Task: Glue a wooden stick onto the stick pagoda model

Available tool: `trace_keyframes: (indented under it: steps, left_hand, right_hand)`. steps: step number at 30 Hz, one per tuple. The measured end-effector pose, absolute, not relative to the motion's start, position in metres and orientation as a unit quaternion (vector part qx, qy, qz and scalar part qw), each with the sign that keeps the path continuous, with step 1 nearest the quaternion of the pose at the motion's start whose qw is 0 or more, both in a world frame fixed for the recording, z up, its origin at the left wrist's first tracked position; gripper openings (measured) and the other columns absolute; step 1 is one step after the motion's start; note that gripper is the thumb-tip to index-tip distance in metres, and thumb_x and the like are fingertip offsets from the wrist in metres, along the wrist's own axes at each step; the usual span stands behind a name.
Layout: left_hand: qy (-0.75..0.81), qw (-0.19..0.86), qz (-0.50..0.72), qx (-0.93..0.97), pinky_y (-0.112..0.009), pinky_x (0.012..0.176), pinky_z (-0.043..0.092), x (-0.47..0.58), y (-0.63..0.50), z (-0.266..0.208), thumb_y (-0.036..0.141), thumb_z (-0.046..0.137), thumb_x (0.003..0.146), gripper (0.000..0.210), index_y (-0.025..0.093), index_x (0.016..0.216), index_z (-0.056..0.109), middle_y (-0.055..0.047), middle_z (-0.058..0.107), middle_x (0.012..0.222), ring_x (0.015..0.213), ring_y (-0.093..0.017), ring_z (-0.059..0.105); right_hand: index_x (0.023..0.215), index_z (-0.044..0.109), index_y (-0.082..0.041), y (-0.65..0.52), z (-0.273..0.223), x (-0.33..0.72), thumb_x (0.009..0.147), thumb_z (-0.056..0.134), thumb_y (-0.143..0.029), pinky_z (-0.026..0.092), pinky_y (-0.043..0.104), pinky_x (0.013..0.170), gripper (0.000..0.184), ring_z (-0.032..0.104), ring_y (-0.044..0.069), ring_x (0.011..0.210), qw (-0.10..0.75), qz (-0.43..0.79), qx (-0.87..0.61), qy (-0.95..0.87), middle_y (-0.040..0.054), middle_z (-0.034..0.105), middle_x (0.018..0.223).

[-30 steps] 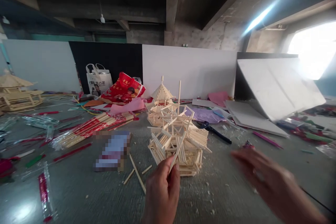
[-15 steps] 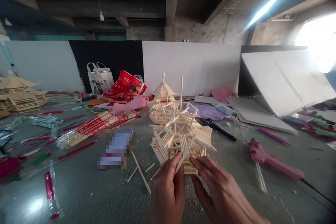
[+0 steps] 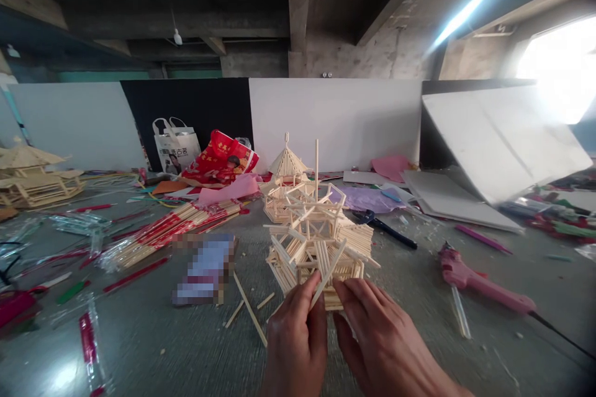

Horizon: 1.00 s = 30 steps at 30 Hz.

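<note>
Centrally on the grey speckled surface (image 3: pixel 139 347) stands the unfinished pale wooden-stick pavilion model (image 3: pixel 319 242), with a finished stick pavilion (image 3: pixel 285 183) just behind it. Right, well apart: pink hot-glue gun (image 3: pixel 479 282). Left: bundle of red-wrapped chopsticks (image 3: pixel 162 232). Left hand (image 3: pixel 295 344), fingers pinching one thin slanted wooden stick (image 3: pixel 328 274) against the model's front. Right hand (image 3: pixel 377 341), fingers pressed together, tips touching the model's base.

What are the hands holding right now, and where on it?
The left hand pinches a thin wooden stick by its lower end, leaning it against the stick pavilion model. The right hand touches the model's near base; a grip cannot be told.
</note>
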<state>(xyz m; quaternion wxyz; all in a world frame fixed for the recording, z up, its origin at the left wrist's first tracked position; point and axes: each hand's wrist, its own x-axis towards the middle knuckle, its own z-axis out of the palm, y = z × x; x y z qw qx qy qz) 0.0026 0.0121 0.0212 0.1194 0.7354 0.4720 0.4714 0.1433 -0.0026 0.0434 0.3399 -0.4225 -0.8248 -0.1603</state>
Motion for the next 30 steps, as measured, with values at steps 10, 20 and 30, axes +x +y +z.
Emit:
trace_keyframes:
  steps: [10,20,30]
  left_hand:
    - [0.476,0.143,0.501,0.708,-0.027,0.081,0.047,0.004,0.013,0.018,0.023,0.042,0.085,0.03,0.015,0.111,0.056,-0.01,0.066,0.105,0.095,-0.017,0.061]
    - [0.469,0.171,0.515,0.697,-0.03,0.082,0.046,0.005,0.013,0.013,0.024,0.041,0.086,0.03,0.015,0.11,0.056,-0.01,0.066,0.102,0.094,-0.018,0.061]
    - [0.471,0.177,0.507,0.699,-0.032,0.081,0.047,0.005,0.013,0.015,0.025,0.04,0.086,0.031,0.015,0.112,0.055,-0.01,0.066,0.105,0.097,-0.019,0.06]
  right_hand:
    - [0.109,0.051,-0.003,-0.003,0.041,0.148,0.08,0.042,-0.011,0.053,0.039,0.067,0.032,0.053,0.023,0.081,0.344,-0.195,-0.417,-0.818,0.0146,0.054,0.094]
    - [0.11,0.052,-0.002,-0.002,0.039,0.145,0.078,0.041,-0.008,0.052,0.042,0.062,0.034,0.053,0.024,0.078,0.309,-0.203,-0.393,-0.842,0.0146,0.055,0.09]
    - [0.117,0.045,-0.003,-0.006,0.033,0.151,0.08,0.044,-0.011,0.052,0.041,0.071,0.038,0.052,0.024,0.087,0.328,-0.204,-0.4,-0.831,0.0159,0.052,0.101]
